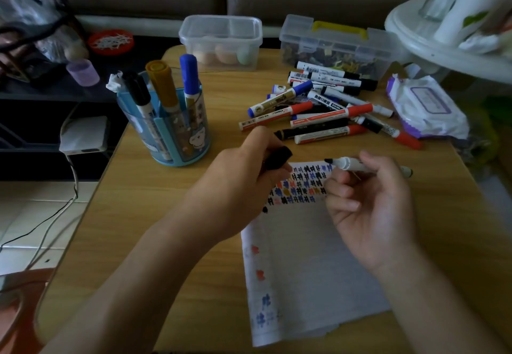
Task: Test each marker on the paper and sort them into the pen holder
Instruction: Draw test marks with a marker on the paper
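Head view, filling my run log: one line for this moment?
left hand holds cap | right hand holds uncapped marker | paper marked | holder partly filled

Light-blue cartoon-printed pen holder (177, 135), white paper (313, 270) with black, blue, red scribbles, black cap (278, 157)

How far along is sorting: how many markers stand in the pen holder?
3 in the pen holder: black-capped marker left, yellow-capped marker middle, blue-capped marker right; shorter ones may be hidden.
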